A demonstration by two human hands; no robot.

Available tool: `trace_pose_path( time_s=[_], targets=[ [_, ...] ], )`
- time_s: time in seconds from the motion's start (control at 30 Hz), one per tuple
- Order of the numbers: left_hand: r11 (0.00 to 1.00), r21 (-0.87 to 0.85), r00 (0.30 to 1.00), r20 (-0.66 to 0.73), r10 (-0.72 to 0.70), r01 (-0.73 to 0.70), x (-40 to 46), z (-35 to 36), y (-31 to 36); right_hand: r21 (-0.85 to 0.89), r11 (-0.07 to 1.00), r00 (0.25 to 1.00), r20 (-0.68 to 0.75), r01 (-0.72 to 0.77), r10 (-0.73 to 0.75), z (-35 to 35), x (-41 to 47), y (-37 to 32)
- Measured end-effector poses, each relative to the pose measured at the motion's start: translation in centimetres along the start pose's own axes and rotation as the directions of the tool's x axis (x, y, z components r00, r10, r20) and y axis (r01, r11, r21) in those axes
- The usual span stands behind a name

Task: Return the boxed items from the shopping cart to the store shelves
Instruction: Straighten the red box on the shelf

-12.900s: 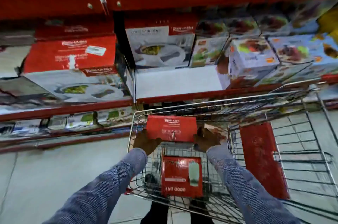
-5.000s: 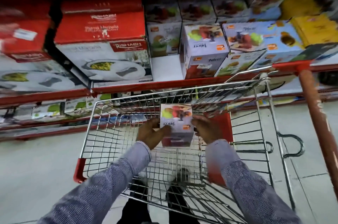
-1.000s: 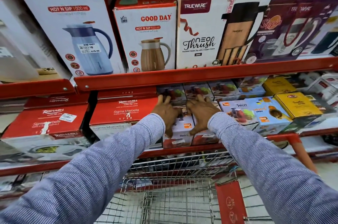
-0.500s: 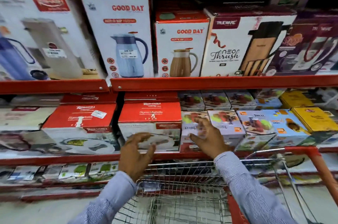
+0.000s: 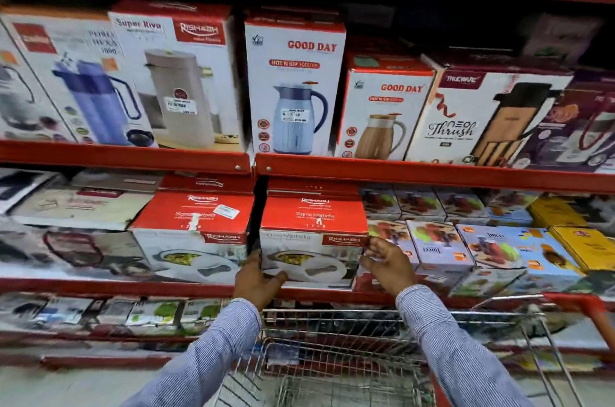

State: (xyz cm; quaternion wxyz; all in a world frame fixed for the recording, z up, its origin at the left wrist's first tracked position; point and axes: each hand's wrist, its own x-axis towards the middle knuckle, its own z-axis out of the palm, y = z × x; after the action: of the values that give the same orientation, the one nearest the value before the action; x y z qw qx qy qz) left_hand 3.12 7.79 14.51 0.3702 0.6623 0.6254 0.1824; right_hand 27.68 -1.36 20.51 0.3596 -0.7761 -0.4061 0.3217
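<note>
While the red-and-white box [image 5: 312, 240] printed "Rishabh" and "Sigma Marbella" sits on the middle shelf [image 5: 432, 173], the left hand [image 5: 256, 283] and right hand [image 5: 389, 265] clasp its lower corners with curled fingers, "Juicer" boxes [image 5: 439, 248] just beside, cart [image 5: 332, 356] below cut off.

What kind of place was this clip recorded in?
Most likely a retail store's kitchenware aisle. Red metal shelving holds rows of boxed goods, such as a price-stickered Good Day jug box, and a wire shopping cart stands in front of the person.
</note>
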Motion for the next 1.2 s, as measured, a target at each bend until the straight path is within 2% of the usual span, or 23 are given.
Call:
trace_pose_path(
  time_s=[0.4,0.77,0.87,0.93,1.03,1.13,1.2],
  targets=[
    [0.989,-0.047,0.990,-0.005,0.141,-0.141,-0.6,0.0,-1.5,0.034,0.999,1.000,-0.009,-0.019,0.020,0.2,-0.6,0.0],
    [0.991,-0.032,0.992,-0.004,0.128,-0.129,-0.9,-0.2,-1.4,0.048,0.998,1.000,-0.009,-0.029,0.030,0.6,-0.5,0.8],
    [0.990,-0.014,0.979,-0.145,0.140,-0.143,-1.9,-1.0,-0.5,0.051,0.998,0.998,-0.056,-0.036,0.039,0.1,-0.9,0.0],
    [0.981,-0.136,0.944,-0.317,0.089,-0.138,-3.1,-2.3,0.6,0.043,0.999,0.977,-0.212,0.010,-0.001,-0.4,-1.3,-1.4],
    [0.920,-0.265,0.861,-0.492,0.129,-0.289,-4.1,-4.9,3.6,0.140,0.963,0.920,-0.355,0.230,-0.168,-0.9,-1.7,-5.3],
    [0.852,-0.299,0.823,-0.519,0.232,-0.429,-2.9,-7.9,7.8,0.162,0.893,0.885,-0.288,0.421,-0.365,-0.6,-0.7,-9.8],
    [0.823,-0.300,0.808,-0.516,0.285,-0.482,-1.0,-9.7,10.2,0.130,0.883,0.881,-0.218,0.452,-0.419,0.0,0.7,-12.4]
  ],
)
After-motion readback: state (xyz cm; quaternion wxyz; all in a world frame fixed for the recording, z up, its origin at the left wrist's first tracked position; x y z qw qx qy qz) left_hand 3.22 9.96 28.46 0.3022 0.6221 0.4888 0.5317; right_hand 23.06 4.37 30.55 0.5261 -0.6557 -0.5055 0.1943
